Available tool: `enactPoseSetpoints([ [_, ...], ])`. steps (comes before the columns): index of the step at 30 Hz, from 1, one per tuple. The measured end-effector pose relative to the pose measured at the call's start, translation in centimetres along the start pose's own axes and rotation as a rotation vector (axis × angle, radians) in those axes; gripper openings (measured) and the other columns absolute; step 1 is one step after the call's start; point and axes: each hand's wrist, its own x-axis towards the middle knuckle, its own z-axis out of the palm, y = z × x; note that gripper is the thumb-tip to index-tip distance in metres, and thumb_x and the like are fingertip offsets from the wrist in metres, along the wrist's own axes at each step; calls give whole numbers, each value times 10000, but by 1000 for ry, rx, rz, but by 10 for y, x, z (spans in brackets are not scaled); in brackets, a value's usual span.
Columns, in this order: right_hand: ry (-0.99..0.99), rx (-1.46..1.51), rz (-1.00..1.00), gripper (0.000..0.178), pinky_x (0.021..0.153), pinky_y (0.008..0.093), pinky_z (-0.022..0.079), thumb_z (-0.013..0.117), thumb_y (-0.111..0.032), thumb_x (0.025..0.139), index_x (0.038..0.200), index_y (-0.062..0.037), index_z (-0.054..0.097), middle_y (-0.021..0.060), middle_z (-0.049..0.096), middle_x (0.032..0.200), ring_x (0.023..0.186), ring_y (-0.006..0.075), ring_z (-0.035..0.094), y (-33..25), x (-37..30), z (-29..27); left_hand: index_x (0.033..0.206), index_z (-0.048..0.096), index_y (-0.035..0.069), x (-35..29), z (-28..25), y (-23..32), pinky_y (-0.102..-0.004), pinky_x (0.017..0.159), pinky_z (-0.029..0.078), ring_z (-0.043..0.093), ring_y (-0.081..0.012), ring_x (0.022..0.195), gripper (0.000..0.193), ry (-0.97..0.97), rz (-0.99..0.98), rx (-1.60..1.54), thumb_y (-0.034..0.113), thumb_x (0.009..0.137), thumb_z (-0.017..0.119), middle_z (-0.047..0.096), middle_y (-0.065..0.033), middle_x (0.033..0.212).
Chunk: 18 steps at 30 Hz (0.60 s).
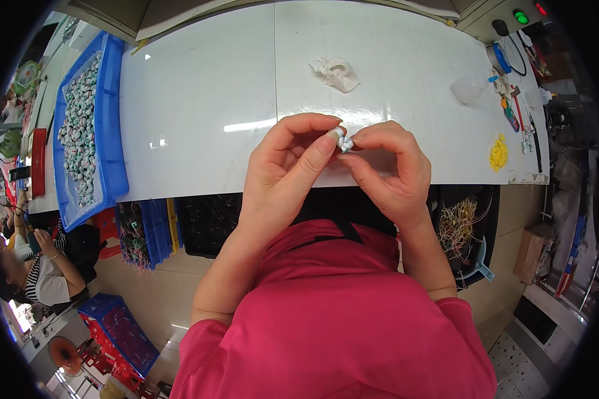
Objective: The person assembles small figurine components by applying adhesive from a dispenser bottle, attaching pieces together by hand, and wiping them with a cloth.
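Observation:
Just above the table's near edge, my left hand (287,163) pinches a small white-and-green coiled piece (345,142) between thumb and fingers. The piece looks like a little knot of thick white strands with green at its lower side; its exact kind is too small to tell. From the other side my right hand (391,166) closes on it, with the forefinger and thumb tips at its right and lower edge. Part of the piece is hidden behind my left fingertips. Beyond my hands, a crumpled white tissue (339,73) lies on the white table (193,86).
At the left stands a blue tray (115,126) full of similar small pieces. To the right lie a translucent cup (468,90), yellow bits (498,153) and hand tools. Below the table edge are a bin of thin wires (458,226) and blue crates (154,229). Another person (46,269) sits far left.

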Motion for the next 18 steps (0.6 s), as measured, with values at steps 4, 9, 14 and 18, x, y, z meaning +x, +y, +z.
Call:
enactPoseSetpoints([
  [4,10,5,23,269,651,277,493,748,-16,713,917,-58,576,63,633,857,757,192,612,-1,0,0,1129,554,-8,-1,0,0,-252,835,482,584,-117,943,220,1,-1,33,84,929,545,616,-83,1043],
  [9,5,-1,23,271,645,274,490,752,-24,714,916,-59,575,57,629,848,753,186,610,0,-1,-3,1141,561,-7,-3,4,4,-235,812,478,571,-94,905,227,-23,-18,102,101,944,524,606,-55,1041],
  [14,-2,11,36,257,641,272,487,747,-35,726,916,-59,575,50,626,846,748,178,608,0,-1,-4,1137,561,-6,-3,10,2,-229,785,483,566,-85,886,233,-16,-18,182,138,967,491,605,-51,1023],
  [18,-9,12,69,243,642,273,483,736,-35,738,921,-61,578,44,626,849,746,176,605,-3,1,-4,1134,560,-7,-1,11,1,-225,766,489,571,-86,877,238,-13,-24,206,149,973,479,608,-52,1013],
])
